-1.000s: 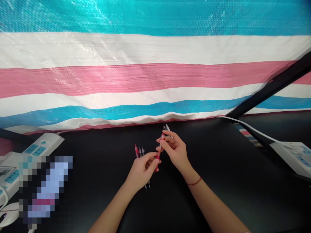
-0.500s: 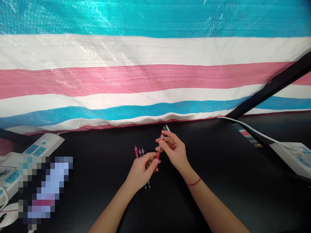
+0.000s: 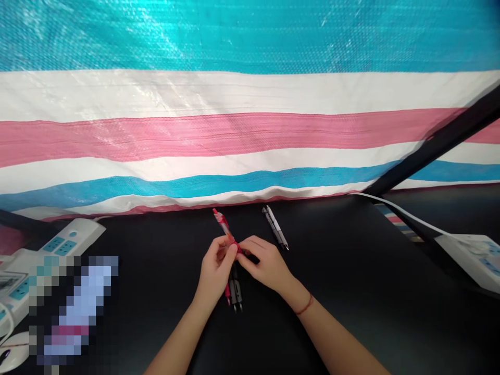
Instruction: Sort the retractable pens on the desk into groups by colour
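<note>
A red pen (image 3: pixel 223 224) with a clear barrel is tilted up and to the left between my hands. My left hand (image 3: pixel 215 265) is closed around its lower part. My right hand (image 3: pixel 267 263) pinches near the pen's red lower end, and its tip is hidden by fingers. Below the hands, the lower ends of another red pen (image 3: pixel 227 295) and two dark grey pens (image 3: pixel 236 292) show on the black table. Their upper parts are covered by my hands. To the right, a grey pen (image 3: pixel 273 226) and a white pen (image 3: pixel 278 225) lie side by side, apart from both hands.
At left are a white power strip (image 3: pixel 74 237), a blurred-out bluish object (image 3: pixel 84 307) and a white mouse-like object (image 3: pixel 13 350). Another power strip (image 3: pixel 469 260) with a white cable (image 3: pixel 406 204) sits at right. A striped sheet (image 3: pixel 250 130) hangs behind the black table (image 3: pixel 332 271).
Both hands have moved left and the red pen has swung from leaning right to leaning left. My right hand has shifted down to its lower end, uncovering the grey and white pens.
</note>
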Demonstrator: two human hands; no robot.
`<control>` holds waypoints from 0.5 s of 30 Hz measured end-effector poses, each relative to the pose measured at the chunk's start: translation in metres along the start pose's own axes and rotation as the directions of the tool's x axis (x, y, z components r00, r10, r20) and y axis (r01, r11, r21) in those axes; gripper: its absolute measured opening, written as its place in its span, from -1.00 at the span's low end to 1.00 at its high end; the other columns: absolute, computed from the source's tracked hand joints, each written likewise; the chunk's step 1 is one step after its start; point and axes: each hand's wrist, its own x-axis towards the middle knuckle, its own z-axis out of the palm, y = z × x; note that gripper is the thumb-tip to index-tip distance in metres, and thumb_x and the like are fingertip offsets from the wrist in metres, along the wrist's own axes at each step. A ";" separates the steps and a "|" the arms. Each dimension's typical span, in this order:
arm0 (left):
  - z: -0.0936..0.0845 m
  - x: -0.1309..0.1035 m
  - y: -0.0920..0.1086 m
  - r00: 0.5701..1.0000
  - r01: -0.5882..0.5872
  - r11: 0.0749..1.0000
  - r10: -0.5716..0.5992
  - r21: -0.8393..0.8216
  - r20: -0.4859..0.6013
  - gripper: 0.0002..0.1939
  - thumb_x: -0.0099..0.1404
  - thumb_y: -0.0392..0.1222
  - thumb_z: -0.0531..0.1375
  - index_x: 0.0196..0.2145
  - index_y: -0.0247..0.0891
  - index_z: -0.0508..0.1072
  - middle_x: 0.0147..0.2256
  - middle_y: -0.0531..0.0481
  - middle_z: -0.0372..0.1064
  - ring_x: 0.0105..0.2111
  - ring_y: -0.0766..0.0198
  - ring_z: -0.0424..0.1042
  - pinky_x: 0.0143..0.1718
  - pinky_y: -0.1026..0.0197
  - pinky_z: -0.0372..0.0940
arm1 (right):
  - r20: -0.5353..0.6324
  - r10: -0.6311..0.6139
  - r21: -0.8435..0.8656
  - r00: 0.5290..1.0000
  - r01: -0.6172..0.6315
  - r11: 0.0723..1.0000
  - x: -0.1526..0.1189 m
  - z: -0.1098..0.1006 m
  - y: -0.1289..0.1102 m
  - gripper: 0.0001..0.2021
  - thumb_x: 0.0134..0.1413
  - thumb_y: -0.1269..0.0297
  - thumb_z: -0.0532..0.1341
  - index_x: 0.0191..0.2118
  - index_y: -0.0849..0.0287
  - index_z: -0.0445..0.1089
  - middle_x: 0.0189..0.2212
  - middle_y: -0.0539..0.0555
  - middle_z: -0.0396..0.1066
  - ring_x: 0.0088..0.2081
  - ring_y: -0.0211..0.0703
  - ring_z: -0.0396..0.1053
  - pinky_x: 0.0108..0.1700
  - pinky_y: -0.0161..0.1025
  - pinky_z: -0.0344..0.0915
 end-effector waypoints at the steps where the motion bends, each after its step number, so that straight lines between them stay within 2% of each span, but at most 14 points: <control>1: -0.001 -0.001 0.001 1.000 -0.020 0.999 0.019 0.050 0.016 -0.75 0.24 0.00 0.14 -0.27 -0.24 0.35 -0.36 0.02 0.39 -0.35 0.27 0.43 -0.27 0.23 0.37 | -0.020 -0.005 -0.034 1.000 0.004 0.999 0.000 0.000 0.000 -0.88 0.17 0.35 0.11 -0.30 0.14 0.39 -0.40 0.08 0.40 -0.37 -0.17 0.36 -0.33 -0.24 0.31; 4: -0.007 0.000 0.001 0.992 -0.126 0.938 0.126 0.323 0.021 -0.75 0.29 -0.05 0.08 -0.17 -0.22 0.38 -0.32 -0.03 0.41 -0.30 0.21 0.42 -0.19 0.13 0.34 | -0.126 0.017 -0.145 0.992 -0.035 0.989 0.000 -0.011 0.005 -0.87 0.14 0.36 0.10 -0.40 0.14 0.35 -0.50 0.04 0.32 -0.45 -0.21 0.30 -0.40 -0.28 0.24; 6: -0.013 0.004 -0.003 0.976 -0.200 0.811 0.215 0.550 0.038 -0.75 0.28 -0.06 0.09 -0.15 -0.21 0.42 -0.25 -0.09 0.41 -0.18 0.11 0.37 -0.08 0.02 0.29 | -0.190 0.065 -0.227 0.980 -0.108 0.968 -0.001 -0.026 0.013 -0.85 0.11 0.35 0.10 -0.46 0.15 0.31 -0.55 -0.01 0.26 -0.51 -0.25 0.26 -0.43 -0.31 0.19; 8: -0.019 0.008 -0.010 0.964 -0.223 0.669 0.259 0.709 0.059 -0.73 0.26 -0.05 0.12 -0.15 -0.18 0.47 -0.14 -0.14 0.39 -0.05 0.00 0.29 -0.01 -0.08 0.22 | -0.195 0.152 -0.315 0.969 -0.208 0.926 -0.001 -0.045 0.021 -0.83 0.09 0.32 0.09 -0.51 0.15 0.28 -0.58 -0.03 0.23 -0.55 -0.27 0.22 -0.45 -0.31 0.14; 11: -0.024 0.013 -0.021 0.962 -0.233 0.535 0.246 0.812 0.113 -0.66 0.27 -0.01 0.12 -0.06 -0.15 0.45 -0.01 -0.16 0.32 0.05 -0.08 0.20 0.01 -0.14 0.16 | -0.239 0.266 -0.426 0.934 -0.347 0.836 -0.003 -0.068 0.034 -0.80 0.06 0.29 0.07 -0.56 0.14 0.23 -0.60 -0.03 0.21 -0.55 -0.26 0.19 -0.44 -0.30 0.08; 15: -0.023 0.013 -0.028 0.960 -0.257 0.463 0.223 0.848 0.169 -0.64 0.29 -0.01 0.10 -0.01 -0.14 0.42 0.03 -0.15 0.31 0.07 -0.06 0.19 0.06 -0.15 0.09 | -0.261 0.372 -0.498 0.891 -0.454 0.738 -0.007 -0.079 0.047 -0.78 0.02 0.27 0.05 -0.60 0.14 0.17 -0.61 -0.02 0.21 -0.54 -0.23 0.18 -0.46 -0.30 0.02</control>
